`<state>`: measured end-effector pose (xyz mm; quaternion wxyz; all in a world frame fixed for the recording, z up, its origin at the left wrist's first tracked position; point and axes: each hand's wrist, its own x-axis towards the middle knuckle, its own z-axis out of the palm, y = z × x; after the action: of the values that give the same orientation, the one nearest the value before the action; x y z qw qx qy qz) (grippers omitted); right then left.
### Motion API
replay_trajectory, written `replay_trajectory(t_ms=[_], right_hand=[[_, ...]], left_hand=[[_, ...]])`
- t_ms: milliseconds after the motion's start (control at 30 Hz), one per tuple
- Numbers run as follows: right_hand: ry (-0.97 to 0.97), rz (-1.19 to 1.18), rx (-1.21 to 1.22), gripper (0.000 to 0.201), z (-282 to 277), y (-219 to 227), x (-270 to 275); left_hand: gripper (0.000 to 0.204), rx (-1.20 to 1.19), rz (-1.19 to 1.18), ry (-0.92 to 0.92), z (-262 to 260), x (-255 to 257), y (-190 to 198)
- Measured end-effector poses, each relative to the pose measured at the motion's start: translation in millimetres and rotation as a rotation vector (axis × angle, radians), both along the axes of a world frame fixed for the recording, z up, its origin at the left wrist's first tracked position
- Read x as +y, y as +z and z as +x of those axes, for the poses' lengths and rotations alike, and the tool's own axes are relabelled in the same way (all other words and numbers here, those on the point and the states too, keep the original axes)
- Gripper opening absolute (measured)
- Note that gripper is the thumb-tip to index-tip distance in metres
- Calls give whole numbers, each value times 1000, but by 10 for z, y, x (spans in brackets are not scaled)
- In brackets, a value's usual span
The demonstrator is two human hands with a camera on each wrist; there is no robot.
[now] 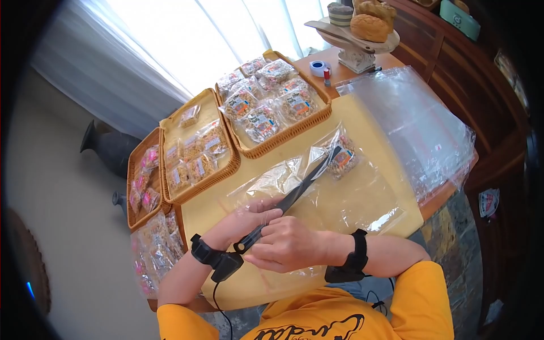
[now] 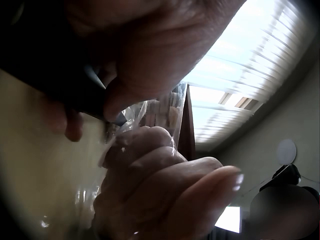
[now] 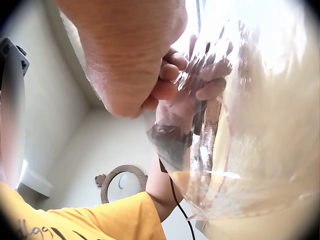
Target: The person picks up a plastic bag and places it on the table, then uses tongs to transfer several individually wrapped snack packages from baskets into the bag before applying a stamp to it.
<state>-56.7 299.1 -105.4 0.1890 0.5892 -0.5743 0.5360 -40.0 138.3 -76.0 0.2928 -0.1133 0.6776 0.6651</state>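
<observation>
My left hand [image 1: 243, 222] holds a long dark tool [image 1: 309, 180] with a tapered blade, its thumb laid along it. The blade points away from me over the paper, its tip overlapping a labelled packet of nutty-looking snack [image 1: 344, 160]. The tool's holed end sticks out close to my right hand [image 1: 289, 243]. Curled fingers of that right hand pinch a large clear plastic bag [image 3: 235, 165], seen in the right wrist view hanging between the two hands. In the left wrist view, film drapes over the right hand's knuckles [image 2: 165, 175], right below the dark tool.
Wicker trays [image 1: 294, 126] of bagged snacks stand along the window side, with more packets [image 1: 158, 249] at the left edge. Stacked clear bags [image 1: 422, 130] lie on the right. Behind are a tape roll [image 1: 318, 68] and a bread stand [image 1: 357, 59]. Yellowish paper [image 1: 226, 283] covers the tabletop.
</observation>
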Motion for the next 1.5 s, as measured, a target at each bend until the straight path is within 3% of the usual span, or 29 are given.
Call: replay_trajectory(t_ms=[167,300,467,600,667,700,733,867,933,967,1033,1233,1400,1500], right_hand=[[-40,28,21,34,-46,8,32],[-138,55,-4,33,-74,5,38],[-256,74,-54,33,-116,17,20],[-276,107,-194,9,-134,88,36],[-250,94,-274,13,-148,137,56],[-291,119,-291,27,-160,178,86],[-331,144,-307,42,-169,204,95],[-514,354,-94,54,-244,-52,0],[-475,908,-125,61,-191,-247,6],[-477,910,-121,61,-190,-274,12],[-294,960,-99,68,-208,-308,30],[-285,881,-47,70,-209,-294,57],[-315,869,-29,69,-192,-289,46],[-306,876,-37,70,-203,-293,40]], left_hand=[[26,-16,-160,-5,29,-56,68],[23,-111,-66,-61,403,-376,182],[24,-240,-89,103,1121,-931,544],[27,-185,-70,289,1666,-1452,838],[30,-99,-48,365,1797,-1669,922],[33,-19,-27,439,1841,-1716,930],[36,71,-88,474,1790,-1702,927],[34,157,-91,445,1290,-1673,929],[29,188,-89,362,856,-1501,971],[26,191,-82,325,635,-1399,997],[24,229,-149,252,211,-1296,949],[24,396,-364,154,-957,-1205,714],[27,421,-556,90,-1565,-1253,635],[39,283,-545,-91,-1769,-1173,628]])
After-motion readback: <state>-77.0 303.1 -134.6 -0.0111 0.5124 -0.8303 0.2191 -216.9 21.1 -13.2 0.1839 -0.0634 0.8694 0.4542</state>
